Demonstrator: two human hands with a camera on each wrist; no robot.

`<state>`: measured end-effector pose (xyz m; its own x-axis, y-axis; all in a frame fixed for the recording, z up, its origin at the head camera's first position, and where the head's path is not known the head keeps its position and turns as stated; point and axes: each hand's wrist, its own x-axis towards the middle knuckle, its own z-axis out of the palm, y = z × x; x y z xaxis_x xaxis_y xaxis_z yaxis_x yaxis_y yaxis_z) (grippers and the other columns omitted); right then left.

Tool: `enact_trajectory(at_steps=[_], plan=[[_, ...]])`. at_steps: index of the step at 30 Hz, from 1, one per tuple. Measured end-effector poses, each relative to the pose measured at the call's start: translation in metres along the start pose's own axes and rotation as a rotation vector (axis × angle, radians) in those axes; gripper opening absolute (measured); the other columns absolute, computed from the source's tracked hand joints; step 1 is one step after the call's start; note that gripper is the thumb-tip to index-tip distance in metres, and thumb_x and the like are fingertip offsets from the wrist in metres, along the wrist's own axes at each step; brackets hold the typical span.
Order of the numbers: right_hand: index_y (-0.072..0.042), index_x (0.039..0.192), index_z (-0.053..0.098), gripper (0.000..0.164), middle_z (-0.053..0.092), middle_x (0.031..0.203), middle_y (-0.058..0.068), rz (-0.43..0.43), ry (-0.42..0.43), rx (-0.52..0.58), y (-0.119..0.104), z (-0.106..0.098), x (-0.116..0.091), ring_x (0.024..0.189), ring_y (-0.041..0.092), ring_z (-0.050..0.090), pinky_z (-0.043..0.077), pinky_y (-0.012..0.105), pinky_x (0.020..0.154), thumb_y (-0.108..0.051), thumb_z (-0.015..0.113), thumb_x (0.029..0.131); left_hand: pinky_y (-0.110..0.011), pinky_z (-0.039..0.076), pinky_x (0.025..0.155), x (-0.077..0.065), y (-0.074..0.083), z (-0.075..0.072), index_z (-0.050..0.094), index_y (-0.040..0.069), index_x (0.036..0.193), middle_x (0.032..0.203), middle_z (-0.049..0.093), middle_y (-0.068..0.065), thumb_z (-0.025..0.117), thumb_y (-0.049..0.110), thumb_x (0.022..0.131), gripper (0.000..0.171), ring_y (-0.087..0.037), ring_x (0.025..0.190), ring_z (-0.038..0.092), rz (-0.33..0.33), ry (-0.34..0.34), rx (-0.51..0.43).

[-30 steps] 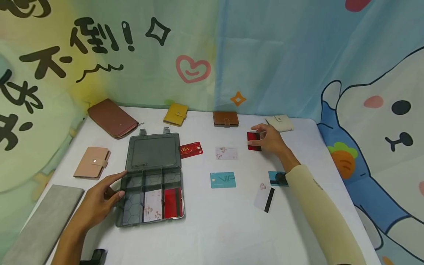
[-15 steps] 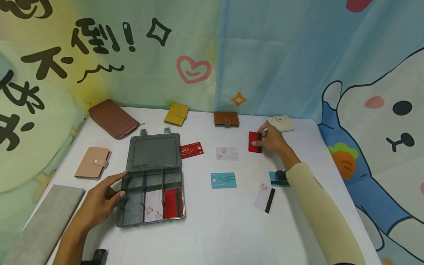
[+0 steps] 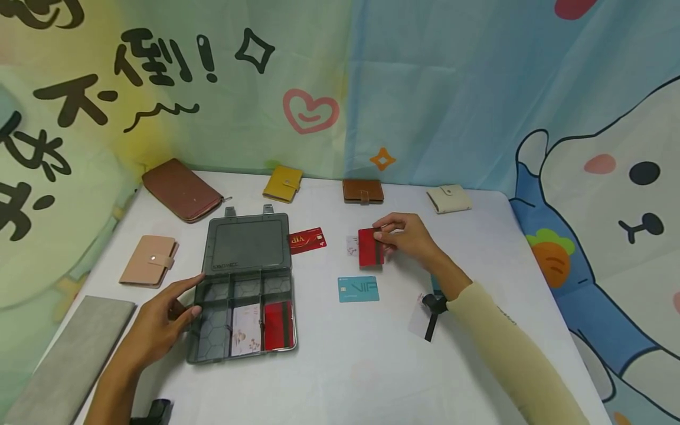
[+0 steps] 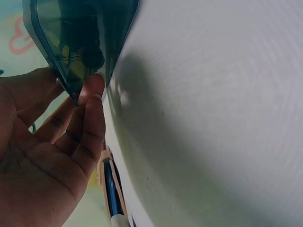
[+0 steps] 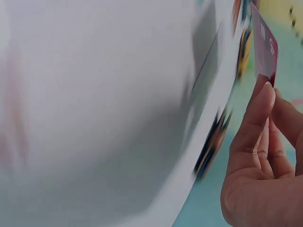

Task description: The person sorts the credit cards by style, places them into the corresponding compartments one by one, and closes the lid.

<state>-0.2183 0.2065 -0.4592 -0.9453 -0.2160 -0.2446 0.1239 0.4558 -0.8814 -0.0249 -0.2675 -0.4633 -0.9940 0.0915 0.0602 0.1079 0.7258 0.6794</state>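
My left hand [image 3: 162, 321] is at the left side of an open grey divided plastic case [image 3: 211, 333]; in the left wrist view its fingertips pinch the edge of the translucent case [image 4: 75, 28]. A white flowered card [image 3: 247, 336] and a red card [image 3: 276, 327] lie in two front compartments. My right hand [image 3: 409, 239] pinches another red card [image 3: 368, 251] by its right side, raised over the table. That held card overlaps a white flowered card [image 3: 352, 245] lying on the cloth. In the right wrist view the held card [image 5: 266, 45] stands upright between thumb and finger.
A teal VIP card [image 3: 358, 289] lies mid-table, a red VIP card [image 3: 308, 241] beside the lid. Below my right wrist is a striped white card [image 3: 419, 316]. Wallets line the back, including brown [image 3: 363, 191] and cream [image 3: 449, 198]. A grey slab [image 3: 74, 360] lies left.
My right hand has brought the red card leftward and toward me, from near the cream wallet to over the white card. The left hand stays at the case.
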Motion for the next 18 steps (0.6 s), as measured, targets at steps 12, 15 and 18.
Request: enact_trajectory(at_steps=[12,15,18], plan=[[-0.013,0.109,0.073,0.024,0.070,0.094,0.013,-0.126,-0.280,0.171,-0.040,0.092,-0.049,0.070,0.030,0.071,0.060,0.035,0.064,-0.019,0.079,0.087,-0.024,0.042,0.053,-0.001,-0.001,0.001,0.046,0.017,0.150,0.115,0.058,-0.011,0.070,0.003,0.091,0.066,-0.004,0.064,0.050,0.012,0.003,-0.005],[-0.012,0.109,0.073,0.025,0.070,0.092,0.012,-0.152,-0.317,0.200,-0.046,0.110,-0.056,0.069,0.033,0.071,0.060,0.036,0.062,-0.018,0.080,0.085,-0.024,0.043,0.054,0.000,0.000,0.001,0.046,0.017,0.150,0.119,0.058,-0.012,0.070,0.003,0.091,0.065,-0.004,0.064,0.051,0.018,0.003,-0.005],[-0.012,0.108,0.073,0.025,0.070,0.091,0.011,-0.173,-0.339,0.219,-0.050,0.127,-0.061,0.068,0.034,0.072,0.059,0.036,0.060,-0.017,0.081,0.085,-0.024,0.043,0.054,-0.001,0.000,0.001,0.046,0.018,0.150,0.121,0.059,-0.012,0.070,0.002,0.091,0.066,-0.004,0.065,0.052,0.017,0.005,-0.003]])
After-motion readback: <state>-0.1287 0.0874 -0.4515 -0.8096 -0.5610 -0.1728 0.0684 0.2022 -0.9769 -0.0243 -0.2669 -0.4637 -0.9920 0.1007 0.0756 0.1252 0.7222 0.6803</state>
